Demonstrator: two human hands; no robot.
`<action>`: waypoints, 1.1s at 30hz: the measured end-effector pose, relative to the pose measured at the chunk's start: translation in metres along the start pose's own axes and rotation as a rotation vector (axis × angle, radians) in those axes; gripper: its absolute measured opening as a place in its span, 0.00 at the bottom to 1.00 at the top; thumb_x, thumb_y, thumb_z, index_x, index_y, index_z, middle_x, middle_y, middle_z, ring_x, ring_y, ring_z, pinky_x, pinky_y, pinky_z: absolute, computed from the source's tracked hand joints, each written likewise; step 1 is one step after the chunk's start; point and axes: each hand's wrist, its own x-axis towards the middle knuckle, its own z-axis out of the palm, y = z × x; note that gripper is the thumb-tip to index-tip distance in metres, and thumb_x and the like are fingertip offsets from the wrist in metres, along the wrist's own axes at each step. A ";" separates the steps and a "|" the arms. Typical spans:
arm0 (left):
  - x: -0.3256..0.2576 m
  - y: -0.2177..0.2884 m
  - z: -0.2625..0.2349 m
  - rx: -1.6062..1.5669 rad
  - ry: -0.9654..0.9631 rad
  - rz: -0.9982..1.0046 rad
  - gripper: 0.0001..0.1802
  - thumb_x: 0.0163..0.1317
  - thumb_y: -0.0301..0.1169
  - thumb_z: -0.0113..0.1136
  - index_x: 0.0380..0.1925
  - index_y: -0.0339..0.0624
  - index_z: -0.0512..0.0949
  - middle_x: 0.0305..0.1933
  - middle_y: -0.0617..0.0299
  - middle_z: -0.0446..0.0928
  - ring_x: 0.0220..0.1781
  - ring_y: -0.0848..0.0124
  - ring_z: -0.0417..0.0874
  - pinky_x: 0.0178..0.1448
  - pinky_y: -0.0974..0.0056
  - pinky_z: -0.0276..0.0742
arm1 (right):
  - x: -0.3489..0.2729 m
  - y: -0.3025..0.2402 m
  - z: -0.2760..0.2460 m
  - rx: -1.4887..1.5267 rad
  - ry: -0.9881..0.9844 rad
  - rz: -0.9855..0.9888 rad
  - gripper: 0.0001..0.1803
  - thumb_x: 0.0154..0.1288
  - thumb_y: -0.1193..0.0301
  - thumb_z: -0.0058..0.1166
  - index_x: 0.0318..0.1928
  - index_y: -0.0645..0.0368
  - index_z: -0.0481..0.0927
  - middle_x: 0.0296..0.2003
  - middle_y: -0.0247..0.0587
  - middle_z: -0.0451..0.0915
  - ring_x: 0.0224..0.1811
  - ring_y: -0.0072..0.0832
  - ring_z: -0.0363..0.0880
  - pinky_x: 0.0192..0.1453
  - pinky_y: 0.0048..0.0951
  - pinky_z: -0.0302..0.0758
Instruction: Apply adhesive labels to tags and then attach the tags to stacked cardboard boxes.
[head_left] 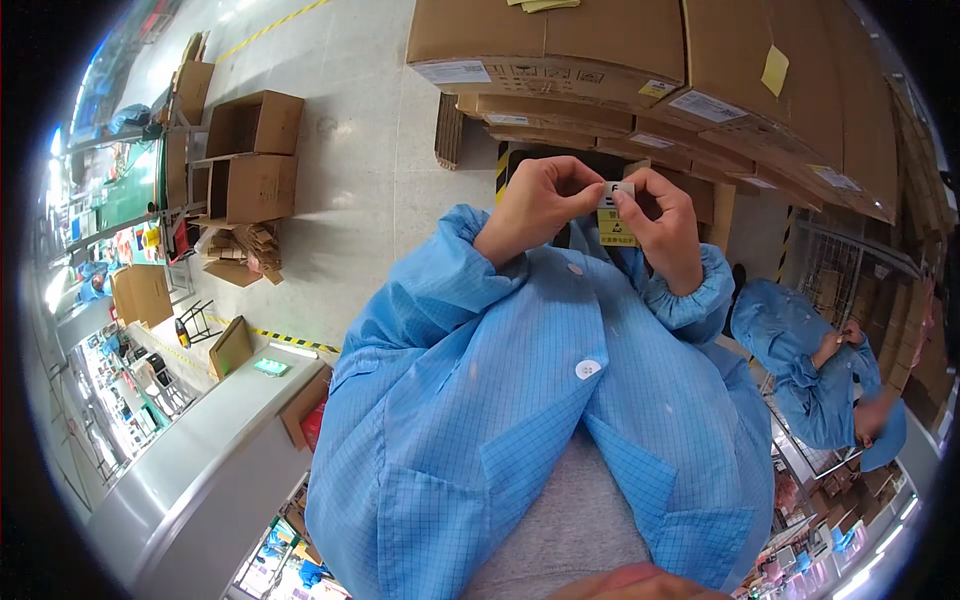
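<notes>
Together, two bare hands meet over the front of a light blue coat with a fine dark grid [430,400]; between them is a small rectangular label, white above and yellow below, with dark print [617,228]; it hangs roughly upright near the stacked cartons in this view, its yellow part lowermost and uncovered. The left hand [528,208] comes from the left cuff, thumb and forefinger pinched together at the label's upper left edge; the right hand [664,226] has its thumb pressed on the white part and its forefinger bent near the top edge, so these fingers grip the label too; the other fingers of both hands are curled, and what lies behind them is hidden.

Beyond the hands stand large brown cardboard cartons with white stickers [545,40], side by side above flatter brown cardboard layers [560,112]; a plain yellow paper slip [774,70] is on the carton farther right. To the left, on a pale grey floor [360,170], are open brown cardboard boxes [252,188], one above the other; nearer, at lower left, runs a long bench with a smooth grey top [200,460], a small pale green object [270,367] lying on it. At right, a co-worker in a blue coat and cap [790,325] holds both hands close together.
</notes>
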 end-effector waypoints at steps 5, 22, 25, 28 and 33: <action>-0.003 0.007 0.000 0.132 0.010 -0.013 0.08 0.61 0.28 0.61 0.33 0.32 0.79 0.29 0.67 0.78 0.31 0.84 0.72 0.36 0.76 0.71 | -0.003 -0.003 -0.001 -0.075 -0.021 -0.041 0.07 0.60 0.71 0.57 0.32 0.62 0.76 0.22 0.28 0.71 0.24 0.14 0.66 0.27 0.19 0.64; -0.003 0.014 -0.007 0.084 -0.005 0.138 0.09 0.63 0.27 0.58 0.38 0.30 0.79 0.35 0.59 0.80 0.37 0.75 0.80 0.47 0.71 0.78 | -0.002 -0.006 -0.013 -0.036 -0.104 -0.034 0.07 0.63 0.70 0.56 0.32 0.60 0.74 0.25 0.25 0.72 0.28 0.10 0.67 0.32 0.15 0.65; -0.001 0.012 -0.008 0.024 -0.104 0.069 0.12 0.62 0.31 0.62 0.39 0.30 0.79 0.35 0.60 0.80 0.37 0.77 0.79 0.46 0.72 0.77 | 0.000 -0.004 -0.011 -0.006 -0.118 -0.011 0.07 0.63 0.70 0.56 0.33 0.60 0.74 0.26 0.26 0.73 0.28 0.12 0.69 0.33 0.16 0.66; -0.002 0.007 -0.009 -0.037 -0.122 0.050 0.13 0.62 0.32 0.63 0.39 0.31 0.79 0.35 0.62 0.80 0.37 0.79 0.79 0.44 0.73 0.77 | 0.001 -0.004 -0.011 -0.024 -0.124 -0.036 0.06 0.63 0.71 0.55 0.33 0.61 0.74 0.26 0.26 0.73 0.29 0.12 0.68 0.34 0.16 0.66; -0.001 0.009 -0.007 0.006 -0.109 0.049 0.12 0.61 0.31 0.63 0.38 0.31 0.79 0.34 0.64 0.80 0.36 0.80 0.77 0.41 0.74 0.75 | 0.000 -0.010 -0.010 -0.046 -0.118 -0.045 0.06 0.63 0.71 0.55 0.33 0.61 0.74 0.26 0.27 0.73 0.29 0.12 0.68 0.33 0.16 0.66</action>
